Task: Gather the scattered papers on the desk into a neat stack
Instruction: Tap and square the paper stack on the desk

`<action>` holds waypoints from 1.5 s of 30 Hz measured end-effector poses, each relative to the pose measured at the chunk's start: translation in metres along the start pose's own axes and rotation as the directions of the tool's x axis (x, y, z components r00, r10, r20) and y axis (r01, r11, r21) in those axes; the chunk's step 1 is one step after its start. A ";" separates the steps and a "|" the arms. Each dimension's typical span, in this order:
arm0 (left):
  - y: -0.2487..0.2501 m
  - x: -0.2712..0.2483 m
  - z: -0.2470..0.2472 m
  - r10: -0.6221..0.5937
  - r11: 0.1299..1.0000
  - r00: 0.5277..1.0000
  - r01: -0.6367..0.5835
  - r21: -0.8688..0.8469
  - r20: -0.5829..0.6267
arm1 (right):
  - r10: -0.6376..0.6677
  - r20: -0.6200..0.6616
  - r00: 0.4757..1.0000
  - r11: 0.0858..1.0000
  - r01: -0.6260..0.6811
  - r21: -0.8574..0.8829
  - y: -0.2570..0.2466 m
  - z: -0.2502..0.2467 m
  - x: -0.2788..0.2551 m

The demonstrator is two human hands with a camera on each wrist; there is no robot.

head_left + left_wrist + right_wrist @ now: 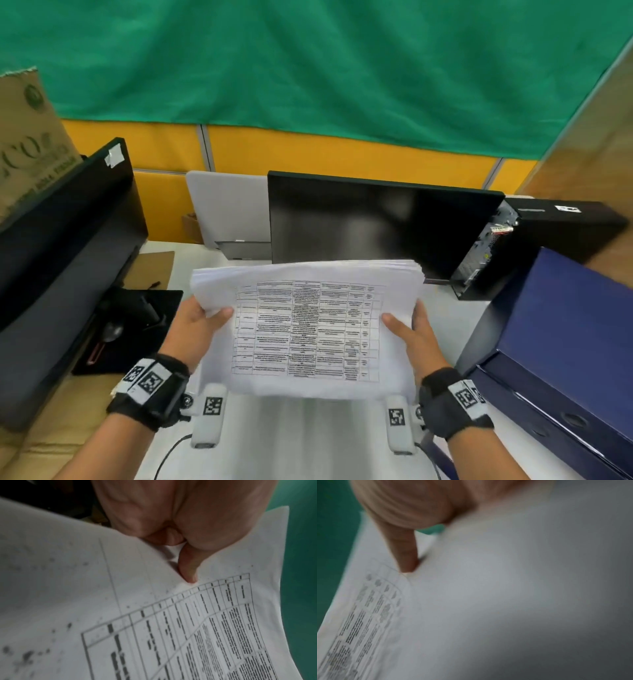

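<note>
Papers (308,329): one stack, sheet count not readable, held off the white desk (308,431) before one dark monitor (376,222). Two hands grip it: left hand (195,329) on left edge, right hand (416,334) on right edge, each thumb on the printed table.

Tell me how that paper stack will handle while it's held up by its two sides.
The paper stack is probably floppy: it bows between the left hand and right hand. Loose sheets fan at the far corner, so some may slide.
</note>
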State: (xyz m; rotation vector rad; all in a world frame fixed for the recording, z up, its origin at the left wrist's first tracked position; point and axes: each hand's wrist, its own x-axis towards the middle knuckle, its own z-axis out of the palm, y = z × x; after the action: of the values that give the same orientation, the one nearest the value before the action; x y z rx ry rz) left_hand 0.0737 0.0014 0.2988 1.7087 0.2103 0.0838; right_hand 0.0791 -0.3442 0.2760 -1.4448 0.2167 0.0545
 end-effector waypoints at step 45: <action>-0.086 0.018 0.028 0.117 0.862 0.991 -0.131 0.489 0.060 | -0.453 0.150 0.879 0.232 0.279 -0.932 0.026 0.052 -0.010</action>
State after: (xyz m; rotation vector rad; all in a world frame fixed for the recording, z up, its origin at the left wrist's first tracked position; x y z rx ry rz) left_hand 0.0881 -0.0108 0.2083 2.2348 0.1022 0.1077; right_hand 0.0706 -0.2885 0.2583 -2.7032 -0.0974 -0.4146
